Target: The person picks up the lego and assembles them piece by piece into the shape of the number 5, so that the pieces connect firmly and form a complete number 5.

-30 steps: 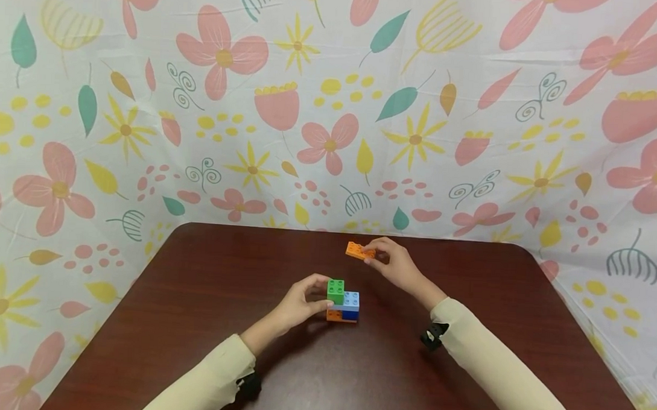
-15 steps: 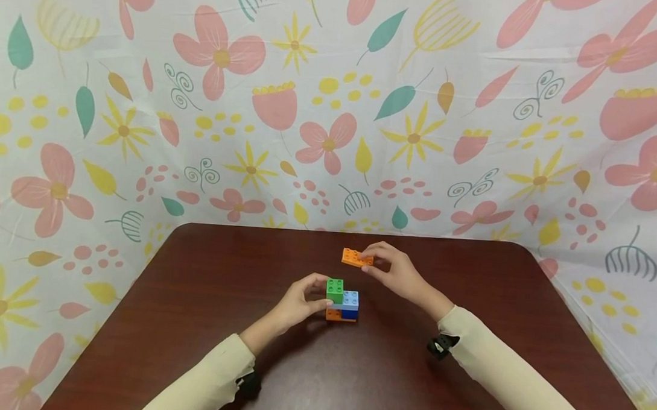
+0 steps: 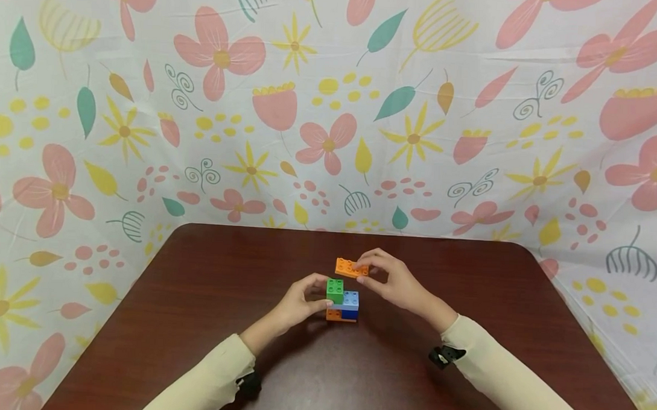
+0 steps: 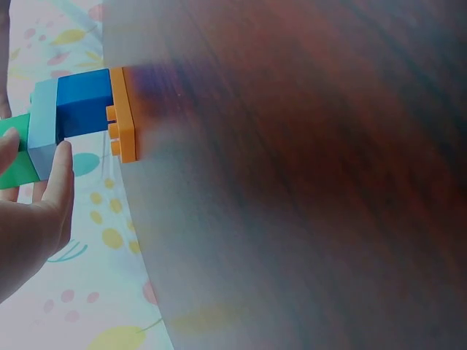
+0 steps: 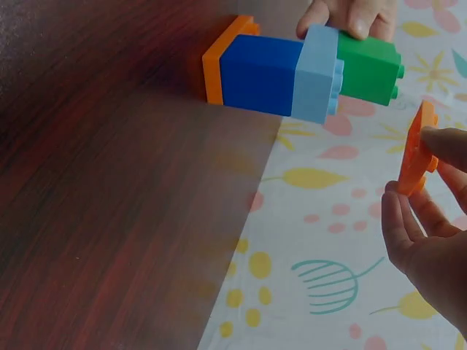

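Note:
A small tower of toy building bricks stands on the table. At its base is a flat orange brick (image 4: 127, 115), then a dark blue brick (image 5: 261, 75), a light blue brick (image 3: 350, 298) and a green brick (image 3: 334, 291) on top. My left hand (image 3: 301, 300) grips the tower from its left side, thumb and fingers at the green and light blue bricks. Behind and a little above the tower, my right hand (image 3: 395, 281) pinches a second flat orange brick (image 3: 345, 266) by its right end, studs up. In the right wrist view this orange plate (image 5: 416, 152) is apart from the green brick.
The dark brown wooden table (image 3: 207, 261) has rounded far corners. A white cloth (image 3: 329, 187) printed with flowers and leaves hangs right behind its far edge and along both sides. Black straps (image 3: 447, 356) are on both wrists.
My right hand has come nearer and slightly left with the flat orange brick, closer to the tower. The left hand and the tower have stayed in place.

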Action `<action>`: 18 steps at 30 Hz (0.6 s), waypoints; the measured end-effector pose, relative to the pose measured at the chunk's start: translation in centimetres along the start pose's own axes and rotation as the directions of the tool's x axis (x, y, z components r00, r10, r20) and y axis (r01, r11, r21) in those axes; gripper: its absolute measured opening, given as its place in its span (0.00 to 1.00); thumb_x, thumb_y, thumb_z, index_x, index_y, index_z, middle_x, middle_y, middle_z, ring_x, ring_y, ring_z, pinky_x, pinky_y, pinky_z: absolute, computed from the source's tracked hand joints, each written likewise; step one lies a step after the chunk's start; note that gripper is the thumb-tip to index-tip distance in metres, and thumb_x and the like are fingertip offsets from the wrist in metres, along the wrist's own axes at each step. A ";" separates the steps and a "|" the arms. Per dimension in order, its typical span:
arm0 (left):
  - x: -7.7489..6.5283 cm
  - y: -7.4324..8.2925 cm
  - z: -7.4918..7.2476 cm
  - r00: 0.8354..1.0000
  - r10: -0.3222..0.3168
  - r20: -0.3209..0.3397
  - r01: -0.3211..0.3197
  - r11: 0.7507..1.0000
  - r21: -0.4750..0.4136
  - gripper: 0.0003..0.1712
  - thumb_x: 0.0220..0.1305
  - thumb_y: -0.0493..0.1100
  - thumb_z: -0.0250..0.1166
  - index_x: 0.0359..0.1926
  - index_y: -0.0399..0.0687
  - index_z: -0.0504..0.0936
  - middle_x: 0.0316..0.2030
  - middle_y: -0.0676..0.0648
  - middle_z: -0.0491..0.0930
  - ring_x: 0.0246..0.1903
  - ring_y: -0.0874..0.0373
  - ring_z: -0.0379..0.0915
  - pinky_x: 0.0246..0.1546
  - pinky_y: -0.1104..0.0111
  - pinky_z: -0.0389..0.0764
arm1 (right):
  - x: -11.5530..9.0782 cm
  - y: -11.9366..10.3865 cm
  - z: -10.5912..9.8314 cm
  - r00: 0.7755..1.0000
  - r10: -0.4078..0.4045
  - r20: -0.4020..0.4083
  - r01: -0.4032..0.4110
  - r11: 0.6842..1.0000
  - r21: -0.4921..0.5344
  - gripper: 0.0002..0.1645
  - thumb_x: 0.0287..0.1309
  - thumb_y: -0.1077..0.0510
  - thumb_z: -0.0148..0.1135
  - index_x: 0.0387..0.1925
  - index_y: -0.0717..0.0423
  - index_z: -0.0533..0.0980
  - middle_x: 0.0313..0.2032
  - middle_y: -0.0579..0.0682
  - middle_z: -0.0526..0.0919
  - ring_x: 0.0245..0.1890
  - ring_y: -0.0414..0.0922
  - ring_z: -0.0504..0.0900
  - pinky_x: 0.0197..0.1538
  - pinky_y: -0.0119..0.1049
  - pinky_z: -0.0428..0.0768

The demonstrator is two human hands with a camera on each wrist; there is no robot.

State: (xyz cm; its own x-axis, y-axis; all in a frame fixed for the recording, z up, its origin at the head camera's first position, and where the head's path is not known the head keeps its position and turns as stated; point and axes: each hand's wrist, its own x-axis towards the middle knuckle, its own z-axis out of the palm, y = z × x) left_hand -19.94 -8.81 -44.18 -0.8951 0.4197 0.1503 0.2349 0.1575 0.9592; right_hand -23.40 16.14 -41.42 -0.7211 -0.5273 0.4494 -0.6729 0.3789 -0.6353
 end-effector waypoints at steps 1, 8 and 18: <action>0.0 0.0 0.0 1.000 0.001 0.000 -0.001 1.000 -0.002 0.21 0.59 0.29 0.66 0.54 0.37 0.75 0.46 0.38 0.78 0.53 0.41 0.72 0.50 0.51 0.77 | 0.0 -0.1 0.0 1.000 0.002 0.009 -0.002 1.000 0.001 0.15 0.56 0.62 0.68 0.45 0.49 0.80 0.46 0.44 0.77 0.42 0.40 0.76 0.44 0.45 0.80; 0.1 0.1 -0.1 1.000 0.001 0.007 -0.001 1.000 0.006 0.21 0.59 0.30 0.66 0.54 0.38 0.75 0.46 0.38 0.78 0.53 0.41 0.72 0.50 0.54 0.77 | -0.3 -0.6 0.2 0.997 -0.027 0.067 0.028 1.000 -0.008 0.16 0.56 0.61 0.68 0.46 0.49 0.78 0.47 0.43 0.79 0.42 0.40 0.76 0.43 0.43 0.81; 0.0 0.3 -0.1 1.000 -0.023 0.017 0.022 1.000 0.014 0.21 0.60 0.30 0.65 0.55 0.39 0.75 0.48 0.39 0.78 0.53 0.41 0.72 0.47 0.60 0.79 | -0.4 -0.9 0.5 0.984 -0.063 0.164 0.066 0.998 -0.018 0.21 0.56 0.66 0.67 0.52 0.52 0.78 0.48 0.46 0.77 0.44 0.41 0.78 0.42 0.39 0.81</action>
State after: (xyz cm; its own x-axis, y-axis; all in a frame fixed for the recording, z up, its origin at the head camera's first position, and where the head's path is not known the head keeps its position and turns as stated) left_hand -19.87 -8.87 -43.90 -0.8936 0.4312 0.1244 0.2201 0.1796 0.9588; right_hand -22.40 15.62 -41.34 -0.6409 -0.6675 0.3792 -0.7222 0.3568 -0.5926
